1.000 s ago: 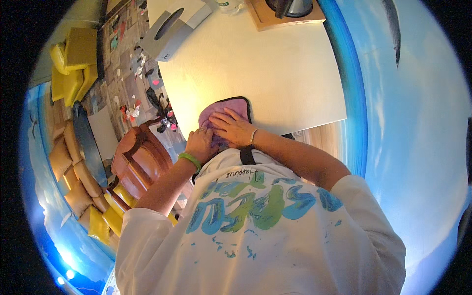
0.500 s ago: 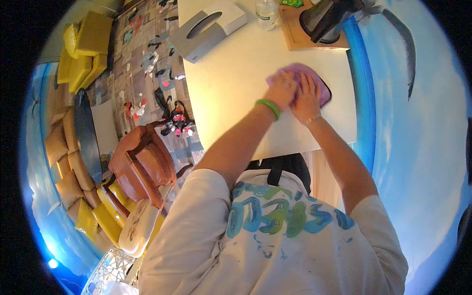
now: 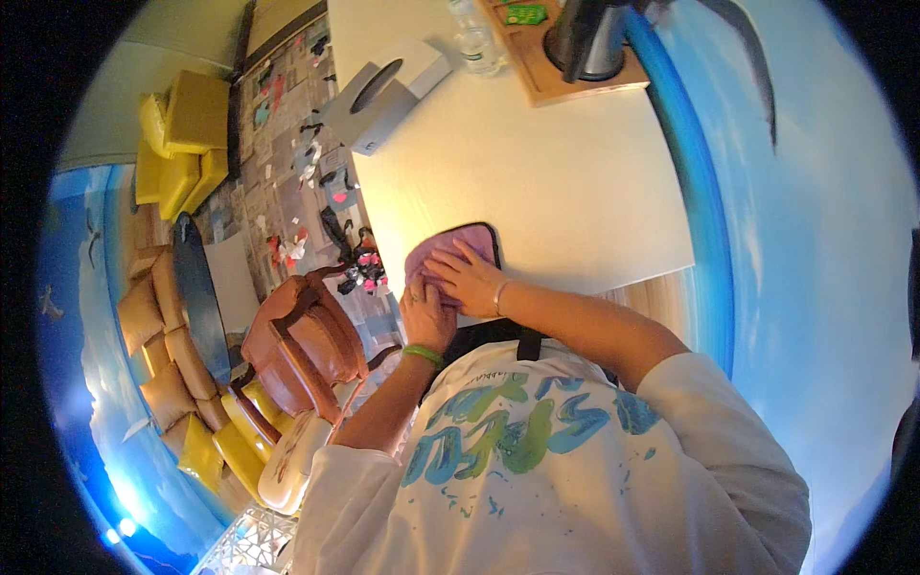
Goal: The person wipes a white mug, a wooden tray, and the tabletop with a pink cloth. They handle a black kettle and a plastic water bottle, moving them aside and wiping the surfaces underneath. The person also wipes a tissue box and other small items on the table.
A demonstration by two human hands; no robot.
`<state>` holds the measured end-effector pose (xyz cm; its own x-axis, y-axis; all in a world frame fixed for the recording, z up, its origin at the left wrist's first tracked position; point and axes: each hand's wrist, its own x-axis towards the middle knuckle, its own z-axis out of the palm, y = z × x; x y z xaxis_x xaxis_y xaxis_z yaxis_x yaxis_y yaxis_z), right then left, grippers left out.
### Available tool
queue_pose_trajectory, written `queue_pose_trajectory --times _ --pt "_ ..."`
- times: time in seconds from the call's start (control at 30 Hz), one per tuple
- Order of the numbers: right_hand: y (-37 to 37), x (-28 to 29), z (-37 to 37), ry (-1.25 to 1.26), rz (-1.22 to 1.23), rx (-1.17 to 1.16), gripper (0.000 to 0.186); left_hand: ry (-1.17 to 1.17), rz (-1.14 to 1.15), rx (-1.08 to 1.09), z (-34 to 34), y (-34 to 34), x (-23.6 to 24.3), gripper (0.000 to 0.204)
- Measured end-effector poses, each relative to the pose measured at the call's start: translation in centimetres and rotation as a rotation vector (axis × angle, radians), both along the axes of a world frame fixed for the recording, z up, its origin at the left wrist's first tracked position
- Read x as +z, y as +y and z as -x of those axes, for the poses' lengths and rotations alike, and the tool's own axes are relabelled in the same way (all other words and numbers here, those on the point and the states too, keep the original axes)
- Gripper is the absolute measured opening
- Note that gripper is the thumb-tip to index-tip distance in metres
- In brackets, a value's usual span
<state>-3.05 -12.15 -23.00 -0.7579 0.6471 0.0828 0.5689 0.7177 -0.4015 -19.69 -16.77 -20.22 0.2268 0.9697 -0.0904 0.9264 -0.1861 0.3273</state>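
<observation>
A pinkish-purple cloth [image 3: 476, 238] with a dark border lies folded on the pale tabletop, at its near left corner. My right hand [image 3: 470, 280] presses flat on top of it, fingers spread toward the far left. At the cloth's near edge, my left hand [image 3: 427, 321] has its fingers bent around the fabric, close beside the right hand. A green band circles my left wrist, and a thin bracelet sits on the right one. The underside of the cloth is hidden.
On the pale table [image 3: 565, 192] stand a grey-and-white tissue box [image 3: 383, 107], a clear bottle [image 3: 476, 43] and a wooden tray [image 3: 575, 94] with a kettle [image 3: 601, 43] and a green packet [image 3: 525, 14]. A brown armchair [image 3: 311, 335] is at the left.
Both hands have brought the cloth from the right part of the table toward me and to the left, up to the near left corner. The view has also shifted slightly.
</observation>
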Motion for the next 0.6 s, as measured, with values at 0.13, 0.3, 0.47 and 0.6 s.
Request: queue_pose_trajectory --times 0.13,0.3,0.47,0.6 --pt "-4.8 1.6 -7.7 -0.122 0.126 -0.133 0.063 -0.215 -0.068 -0.279 -6.5 -0.8 -0.5 0.044" --pt "-8.1 1.8 -21.0 -0.14 -0.034 -0.622 0.069 -0.539 -0.078 -0.632 -19.6 2.9 -3.3 0.045" --pt "-9.7 0.6 -29.4 -0.158 -0.017 -1.094 0.08 -0.498 0.246 -0.579 -28.7 2.6 4.5 0.065" --pt "-9.5 -0.5 -25.6 -0.307 -0.029 -1.288 0.083 -0.33 0.114 -0.517 -24.3 4.9 5.5 0.069"
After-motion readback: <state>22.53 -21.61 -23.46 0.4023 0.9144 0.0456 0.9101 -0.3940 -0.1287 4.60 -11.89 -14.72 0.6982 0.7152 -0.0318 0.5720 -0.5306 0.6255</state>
